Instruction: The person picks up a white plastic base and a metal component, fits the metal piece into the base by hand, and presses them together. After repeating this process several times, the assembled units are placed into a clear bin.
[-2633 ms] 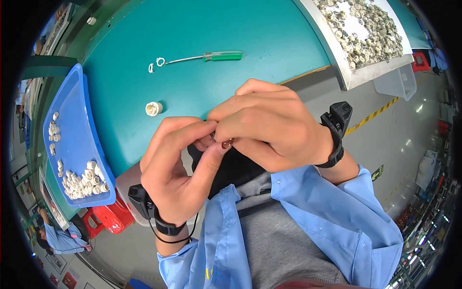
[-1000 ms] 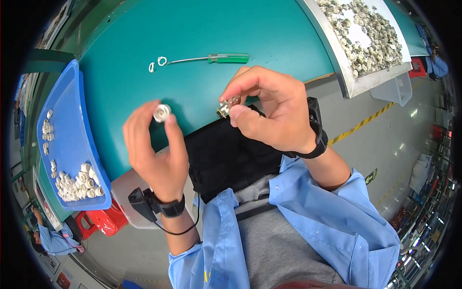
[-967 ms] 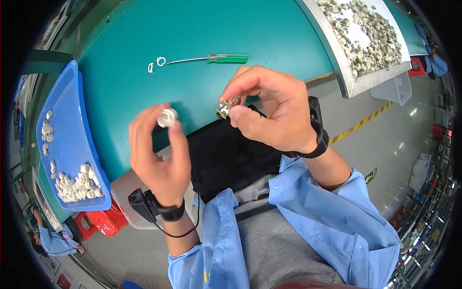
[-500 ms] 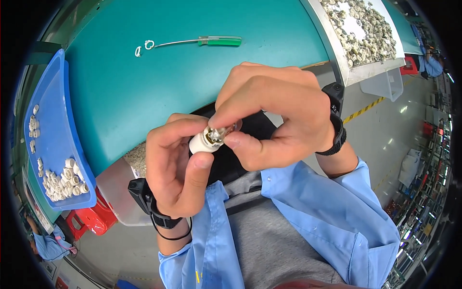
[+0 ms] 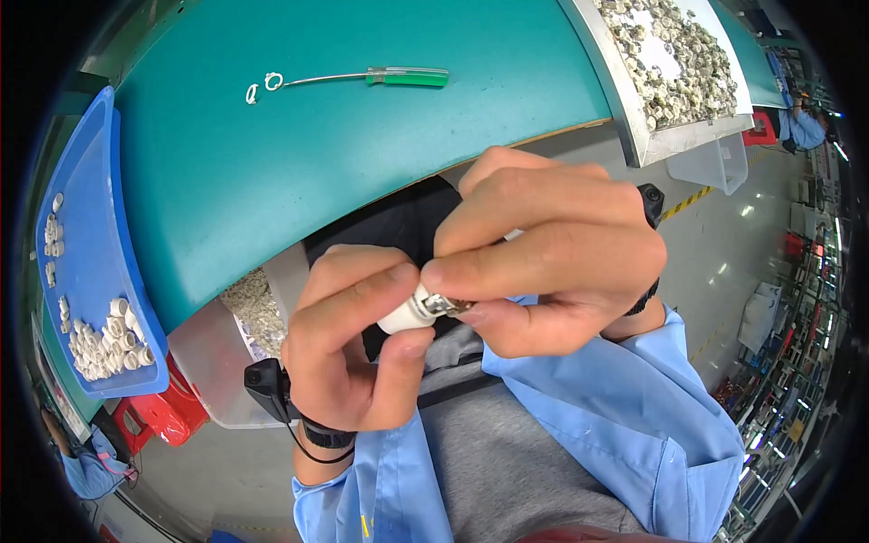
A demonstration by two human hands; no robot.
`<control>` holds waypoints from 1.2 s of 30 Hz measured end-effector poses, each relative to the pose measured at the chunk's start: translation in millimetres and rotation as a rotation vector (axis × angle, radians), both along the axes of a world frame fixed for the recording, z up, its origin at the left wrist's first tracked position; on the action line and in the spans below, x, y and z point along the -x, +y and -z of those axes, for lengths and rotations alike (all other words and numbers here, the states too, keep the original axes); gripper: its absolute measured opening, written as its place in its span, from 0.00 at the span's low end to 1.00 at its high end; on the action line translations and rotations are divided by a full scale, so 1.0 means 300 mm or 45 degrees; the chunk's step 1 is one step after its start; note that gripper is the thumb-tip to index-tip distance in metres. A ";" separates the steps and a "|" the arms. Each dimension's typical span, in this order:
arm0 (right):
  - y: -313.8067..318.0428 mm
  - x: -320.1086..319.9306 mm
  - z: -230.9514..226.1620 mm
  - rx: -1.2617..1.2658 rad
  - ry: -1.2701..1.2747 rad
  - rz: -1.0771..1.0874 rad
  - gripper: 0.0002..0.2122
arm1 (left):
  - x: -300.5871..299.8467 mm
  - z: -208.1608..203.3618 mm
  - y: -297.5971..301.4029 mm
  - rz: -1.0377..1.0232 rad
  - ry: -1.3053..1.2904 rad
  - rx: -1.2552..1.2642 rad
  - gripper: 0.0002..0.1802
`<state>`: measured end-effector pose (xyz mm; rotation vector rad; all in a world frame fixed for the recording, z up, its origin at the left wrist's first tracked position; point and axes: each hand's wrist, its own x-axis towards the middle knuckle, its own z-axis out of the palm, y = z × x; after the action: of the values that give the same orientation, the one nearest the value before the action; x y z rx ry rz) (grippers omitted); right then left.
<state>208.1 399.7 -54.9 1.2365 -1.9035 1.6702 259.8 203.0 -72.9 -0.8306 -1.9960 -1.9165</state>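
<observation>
Over my lap, my left hand (image 5: 348, 339) pinches a small white cylindrical housing (image 5: 404, 317) between thumb and fingers. Shiny metal pieces (image 5: 441, 305) show at its open end, which faces right. My right hand (image 5: 561, 258) meets the left at that end, its thumb and index finger closed on a small shiny piece, partly brownish and mostly covered by the fingertips. Beyond the hands, a screwdriver (image 5: 407, 78) with a green and clear handle lies on the green table (image 5: 272, 181). Two small white rings, one round (image 5: 273, 74) and one seen edge-on (image 5: 250, 94), lie by its tip.
On the left, a blue tray (image 5: 136, 240) holds many white cylindrical parts (image 5: 109, 342). A metal-framed tray (image 5: 692, 138) of small parts stands at the far right. Below the table are clear bins (image 5: 208, 366) and a red stool (image 5: 172, 412). Other people sit at the far edges.
Both hands have come down and slightly right, closer to my body, with the white housing. My right fingertips now press nearer its open end, and the housing has turned to the right.
</observation>
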 end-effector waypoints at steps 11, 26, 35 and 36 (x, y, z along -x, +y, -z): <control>0.025 -0.042 0.001 -0.132 0.040 0.094 0.15 | -0.024 0.000 0.032 -0.172 0.030 0.108 0.20; -0.009 -0.088 0.058 -0.240 0.293 0.504 0.15 | -0.072 0.016 0.105 -0.433 -0.045 0.062 0.19; -0.025 -0.080 0.069 -0.309 0.287 0.594 0.12 | -0.076 -0.008 0.117 -0.330 -0.353 -0.132 0.19; -0.027 -0.086 0.071 -0.357 0.298 0.638 0.11 | -0.080 -0.013 0.111 -0.274 -0.472 -0.178 0.17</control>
<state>233.7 391.6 -76.1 0.8902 -2.1182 0.9893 283.8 236.2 -68.9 -0.2238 -2.0138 -2.1684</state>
